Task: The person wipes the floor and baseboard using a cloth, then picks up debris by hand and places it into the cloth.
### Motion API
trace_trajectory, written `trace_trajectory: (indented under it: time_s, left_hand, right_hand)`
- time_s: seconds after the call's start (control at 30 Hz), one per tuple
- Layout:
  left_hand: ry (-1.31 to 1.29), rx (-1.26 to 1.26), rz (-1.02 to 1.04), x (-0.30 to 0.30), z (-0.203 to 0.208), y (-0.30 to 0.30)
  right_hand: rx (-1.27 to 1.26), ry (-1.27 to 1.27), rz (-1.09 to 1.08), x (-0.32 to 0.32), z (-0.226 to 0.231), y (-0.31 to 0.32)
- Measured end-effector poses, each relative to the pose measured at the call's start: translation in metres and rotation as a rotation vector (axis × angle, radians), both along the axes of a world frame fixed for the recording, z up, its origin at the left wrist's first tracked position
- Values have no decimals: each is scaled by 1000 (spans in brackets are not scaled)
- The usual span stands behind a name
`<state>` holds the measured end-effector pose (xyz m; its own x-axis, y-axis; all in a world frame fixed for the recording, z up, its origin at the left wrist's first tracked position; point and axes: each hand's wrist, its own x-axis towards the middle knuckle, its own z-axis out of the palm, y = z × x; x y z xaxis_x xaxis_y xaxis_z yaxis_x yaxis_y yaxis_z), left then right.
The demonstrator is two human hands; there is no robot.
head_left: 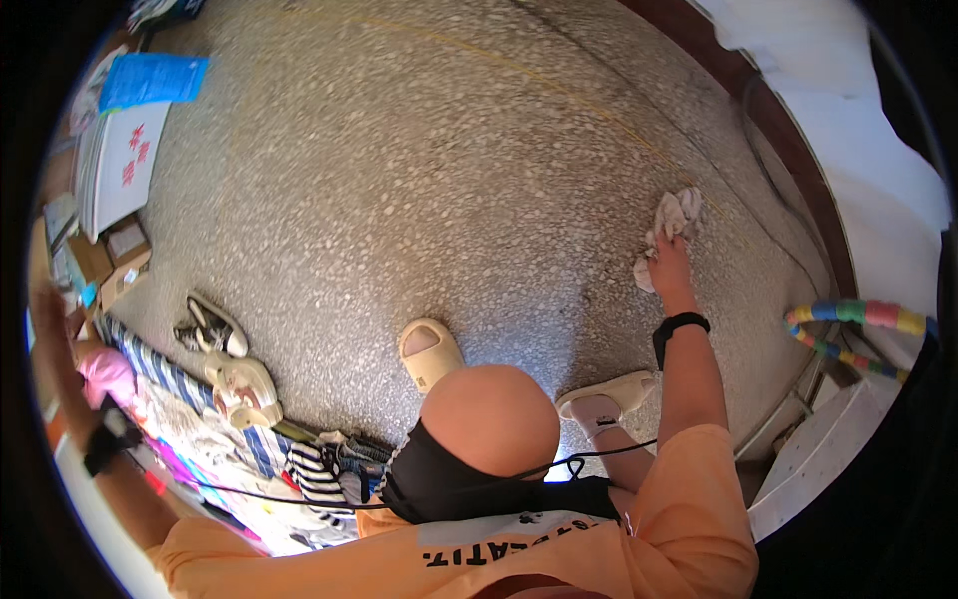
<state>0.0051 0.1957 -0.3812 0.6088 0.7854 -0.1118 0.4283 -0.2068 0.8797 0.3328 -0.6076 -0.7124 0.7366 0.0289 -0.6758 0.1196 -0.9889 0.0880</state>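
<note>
My right hand (673, 272) reaches down to the speckled floor (479, 180) on the right. Its fingers are closed on a crumpled whitish cloth (679, 212), which spreads out past the hand on both sides and lies against the floor. Far to the left, my left arm stretches toward the dim rim of the picture. The left hand (48, 304) is beside the cardboard boxes (110, 258), too dark and blurred there for its fingers to show. Dark bands circle both my wrists.
Beige slippers (431, 351) are on my feet. A dark sneaker (215, 324) and a pale shoe (242, 389) stand beside piled clothes (319, 474). A white carton (125, 170) and blue package (155, 80) line the left. Right: a multicoloured hoop (866, 313) and a floor cable (773, 165).
</note>
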Motion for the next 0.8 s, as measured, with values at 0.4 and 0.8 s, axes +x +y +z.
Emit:
trace_trajectory:
  time_s: [0.4, 0.8]
  left_hand:
    - [432, -461, 588, -194, -398, -17]
    - [221, -56, -250, 92, -456, -151]
  right_hand:
    - [61, -53, -103, -11, 5, 11]
    - [342, -330, -111, -12, -9, -32]
